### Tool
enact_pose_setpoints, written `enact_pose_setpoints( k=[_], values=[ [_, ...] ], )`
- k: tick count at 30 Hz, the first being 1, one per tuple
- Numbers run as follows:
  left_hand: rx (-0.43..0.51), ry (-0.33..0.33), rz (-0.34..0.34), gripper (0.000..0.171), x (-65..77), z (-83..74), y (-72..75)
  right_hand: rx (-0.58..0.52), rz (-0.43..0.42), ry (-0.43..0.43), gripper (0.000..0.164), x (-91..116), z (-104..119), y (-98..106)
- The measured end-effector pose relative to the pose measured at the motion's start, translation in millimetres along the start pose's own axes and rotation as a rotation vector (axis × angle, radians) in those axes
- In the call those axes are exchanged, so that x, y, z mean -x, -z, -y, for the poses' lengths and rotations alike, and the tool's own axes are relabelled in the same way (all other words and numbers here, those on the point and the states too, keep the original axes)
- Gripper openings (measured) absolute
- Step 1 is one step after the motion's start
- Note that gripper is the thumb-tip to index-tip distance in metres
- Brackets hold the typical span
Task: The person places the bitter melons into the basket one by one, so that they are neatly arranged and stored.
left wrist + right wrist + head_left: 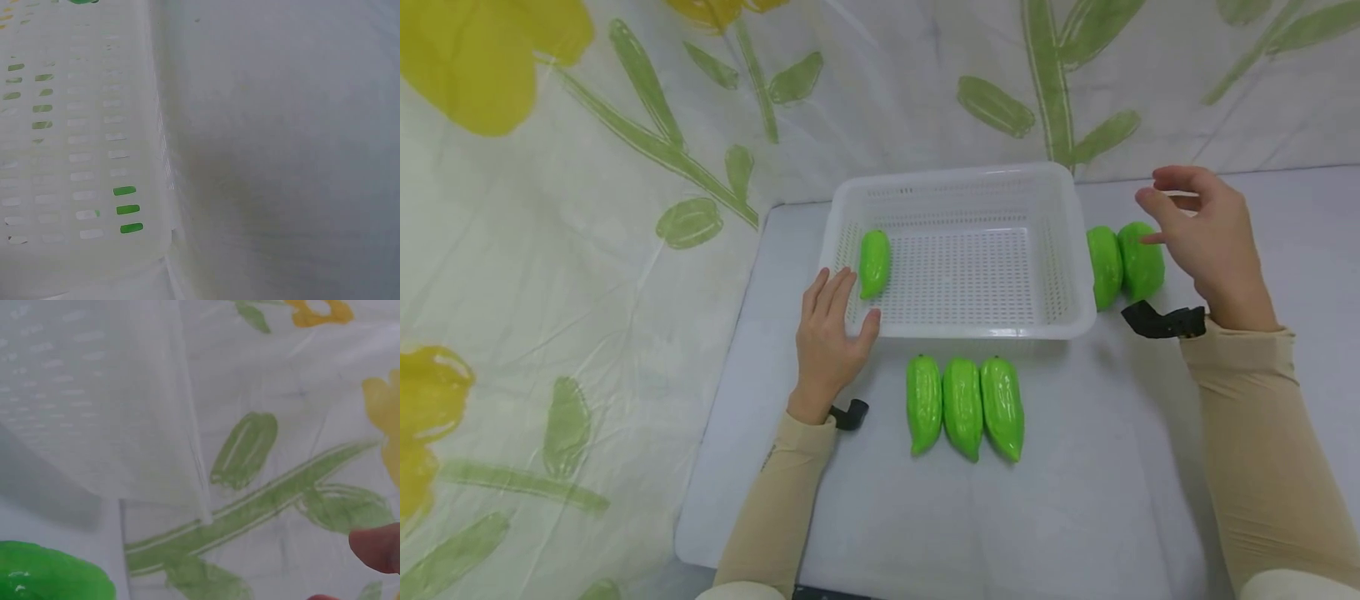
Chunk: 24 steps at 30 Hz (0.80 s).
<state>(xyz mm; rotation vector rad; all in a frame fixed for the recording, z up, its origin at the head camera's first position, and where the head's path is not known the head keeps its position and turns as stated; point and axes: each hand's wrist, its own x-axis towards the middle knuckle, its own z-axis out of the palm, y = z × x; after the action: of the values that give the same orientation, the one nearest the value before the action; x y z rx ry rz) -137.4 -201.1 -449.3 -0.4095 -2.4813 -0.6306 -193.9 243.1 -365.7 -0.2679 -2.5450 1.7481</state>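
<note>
Partly hidden green vegetable (1106,271), overlapped by white basket (977,331), right hand (1213,237) nearby.

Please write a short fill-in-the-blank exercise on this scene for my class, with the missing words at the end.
1. The basket is coloured ____.
2. The number of green vegetables inside the basket is ____.
3. The row of vegetables in front of the basket numbers ____.
4. The hand nearest the basket is the person's ____ one.

Missing words: white; one; three; left.
</note>
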Motion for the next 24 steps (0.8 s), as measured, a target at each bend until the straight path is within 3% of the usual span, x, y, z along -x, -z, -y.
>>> enact_pose_setpoints(
  k=[6, 13, 24],
  values=[
    [0.007, 0.0, -0.006, 0.06, 0.5, 0.6, 1.0, 0.177, 0.041, 0.008, 0.063, -0.4, -5.4, 7.6],
    [0.022, 0.003, -0.009, 0.059, 0.7, 0.9, 1.4, 0.477, 0.03, 0.128, 0.068, -5.6, -14.6, 12.6],
    [0.029, -0.006, -0.019, 0.058, 0.5, 1.4, 0.6, 0.572, 0.088, 0.09, 0.073, -9.1, -27.7, 15.5]
  ],
)
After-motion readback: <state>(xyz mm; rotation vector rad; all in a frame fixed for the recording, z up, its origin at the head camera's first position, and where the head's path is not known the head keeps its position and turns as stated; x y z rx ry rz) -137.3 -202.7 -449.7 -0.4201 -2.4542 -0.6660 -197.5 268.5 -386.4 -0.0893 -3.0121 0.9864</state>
